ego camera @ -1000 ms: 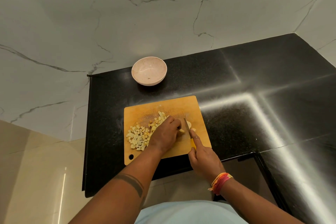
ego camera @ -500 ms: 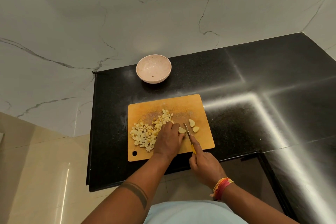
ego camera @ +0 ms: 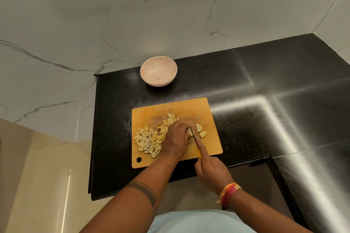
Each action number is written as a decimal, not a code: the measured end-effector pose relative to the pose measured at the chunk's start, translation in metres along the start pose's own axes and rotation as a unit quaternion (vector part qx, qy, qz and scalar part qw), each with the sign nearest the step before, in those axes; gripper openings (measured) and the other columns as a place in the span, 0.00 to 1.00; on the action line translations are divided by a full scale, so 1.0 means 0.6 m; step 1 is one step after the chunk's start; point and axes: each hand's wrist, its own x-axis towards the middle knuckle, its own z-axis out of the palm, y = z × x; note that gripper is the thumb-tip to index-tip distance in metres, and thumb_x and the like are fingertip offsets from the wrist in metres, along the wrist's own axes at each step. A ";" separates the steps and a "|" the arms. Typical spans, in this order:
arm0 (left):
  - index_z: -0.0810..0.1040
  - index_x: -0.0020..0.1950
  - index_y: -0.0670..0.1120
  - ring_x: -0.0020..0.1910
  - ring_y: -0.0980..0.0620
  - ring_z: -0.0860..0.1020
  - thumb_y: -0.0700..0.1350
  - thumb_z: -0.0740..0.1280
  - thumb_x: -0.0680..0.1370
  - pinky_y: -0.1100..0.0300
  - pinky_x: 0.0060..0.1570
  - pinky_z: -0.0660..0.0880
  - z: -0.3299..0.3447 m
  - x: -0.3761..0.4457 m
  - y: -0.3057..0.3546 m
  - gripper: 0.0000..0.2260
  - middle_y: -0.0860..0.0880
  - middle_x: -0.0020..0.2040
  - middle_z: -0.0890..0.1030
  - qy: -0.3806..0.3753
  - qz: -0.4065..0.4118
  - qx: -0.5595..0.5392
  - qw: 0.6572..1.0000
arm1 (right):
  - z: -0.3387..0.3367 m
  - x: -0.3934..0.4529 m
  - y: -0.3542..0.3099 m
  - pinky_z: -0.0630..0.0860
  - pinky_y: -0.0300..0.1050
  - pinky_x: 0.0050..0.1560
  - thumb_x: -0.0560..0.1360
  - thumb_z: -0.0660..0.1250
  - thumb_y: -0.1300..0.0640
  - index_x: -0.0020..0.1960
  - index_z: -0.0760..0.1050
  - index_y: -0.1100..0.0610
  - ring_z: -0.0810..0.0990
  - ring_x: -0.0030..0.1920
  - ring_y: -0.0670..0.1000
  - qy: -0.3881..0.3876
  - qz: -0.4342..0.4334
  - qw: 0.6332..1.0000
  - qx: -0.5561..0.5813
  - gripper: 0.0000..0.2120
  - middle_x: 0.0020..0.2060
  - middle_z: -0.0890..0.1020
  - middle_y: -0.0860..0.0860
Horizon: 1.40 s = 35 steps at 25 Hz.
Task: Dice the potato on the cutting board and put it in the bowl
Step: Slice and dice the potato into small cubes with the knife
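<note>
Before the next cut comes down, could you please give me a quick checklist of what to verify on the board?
1. Left hand steadies the potato piece beside the blade: ok.
2. Right hand grips the knife, forefinger along its spine: ok.
3. Left fingertips clear of the edge: cannot tell, they sit very close to the blade.
4. Cutting board lies flat on the counter: ok.
5. Two uncut chunks wait right of the knife, not diced: not ok.
6. Diced pile moved into the bowl: not ok, the dice are on the board.
</note>
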 end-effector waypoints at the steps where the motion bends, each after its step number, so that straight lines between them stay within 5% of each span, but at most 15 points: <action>1: 0.78 0.66 0.48 0.63 0.48 0.71 0.45 0.68 0.80 0.56 0.62 0.70 0.000 0.001 -0.001 0.14 0.49 0.60 0.76 0.002 -0.008 -0.003 1.000 | 0.001 0.006 0.000 0.72 0.53 0.31 0.81 0.56 0.52 0.82 0.36 0.39 0.75 0.29 0.52 -0.001 0.002 1.000 -0.007 0.38 0.30 0.77 0.48; 14: 0.81 0.60 0.46 0.60 0.47 0.73 0.46 0.69 0.80 0.53 0.56 0.74 -0.003 0.014 0.004 0.10 0.48 0.57 0.79 -0.006 -0.032 0.004 0.999 | 0.008 0.022 -0.004 0.71 0.49 0.31 0.82 0.55 0.52 0.81 0.30 0.48 0.74 0.29 0.51 -0.024 -0.001 0.994 -0.103 0.39 0.32 0.76 0.50; 19: 0.80 0.62 0.46 0.61 0.49 0.72 0.45 0.69 0.80 0.53 0.59 0.73 0.002 0.010 0.001 0.11 0.49 0.57 0.79 0.002 -0.030 -0.006 1.000 | 0.021 -0.014 0.016 0.79 0.53 0.36 0.82 0.53 0.51 0.75 0.21 0.47 0.79 0.32 0.52 -0.062 0.000 0.991 -0.122 0.41 0.35 0.80 0.50; 35: 0.82 0.53 0.45 0.54 0.48 0.74 0.43 0.69 0.79 0.56 0.50 0.72 -0.005 0.004 0.004 0.04 0.48 0.51 0.79 0.022 -0.048 -0.017 0.998 | 0.000 0.026 -0.015 0.72 0.50 0.32 0.81 0.55 0.52 0.82 0.33 0.46 0.73 0.29 0.52 -0.045 -0.001 0.996 -0.081 0.39 0.32 0.76 0.50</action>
